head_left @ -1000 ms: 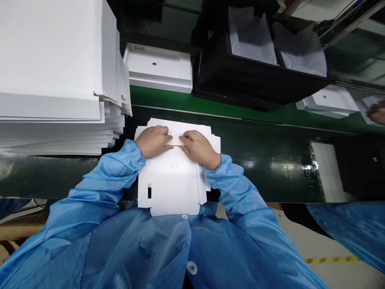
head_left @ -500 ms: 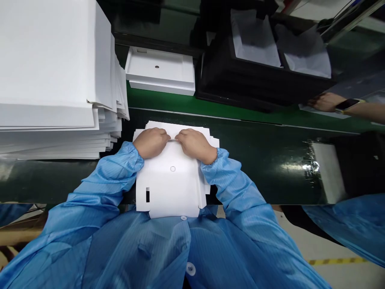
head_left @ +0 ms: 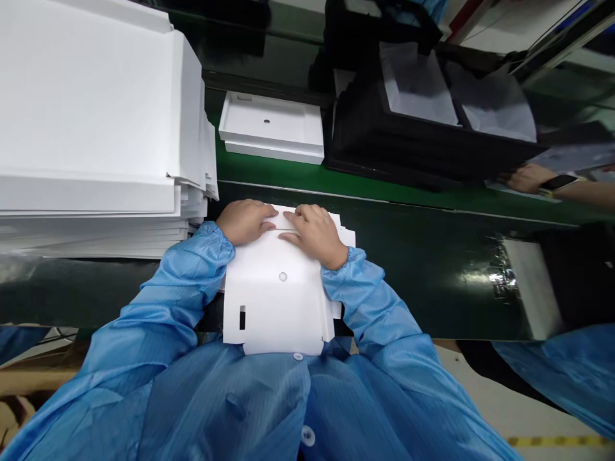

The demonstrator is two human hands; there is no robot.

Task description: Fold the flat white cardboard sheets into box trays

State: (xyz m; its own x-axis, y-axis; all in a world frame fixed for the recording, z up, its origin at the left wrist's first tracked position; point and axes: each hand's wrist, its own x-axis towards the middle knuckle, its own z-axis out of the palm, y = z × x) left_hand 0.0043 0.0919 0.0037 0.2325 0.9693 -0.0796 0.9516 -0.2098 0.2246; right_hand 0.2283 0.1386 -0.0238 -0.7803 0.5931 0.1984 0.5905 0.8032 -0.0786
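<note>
A flat white cardboard box blank (head_left: 281, 301) lies in front of me, its near edge against my blue smock. It has a round hole near the middle and a small dark slot at lower left. My left hand (head_left: 246, 221) rests on the blank's far left part, thumb apart from the fingers. On the far right part lies my right hand (head_left: 317, 234), fingers spread and pressing on the card. Between the two hands runs a crease across the far flap. More white card edges show beneath the blank on the right.
A tall stack of white blanks (head_left: 91, 115) stands at left. Behind the work are folded white box trays (head_left: 273, 128) and a black bin (head_left: 384, 134) lined with white sheets. At right, a co-worker's hand (head_left: 531, 178) with a dark wristwatch touches a sheet.
My fingers have gone from pinching the far flap's crease to lying spread on the card. The flap now looks flatter. The whole view has shifted slightly.
</note>
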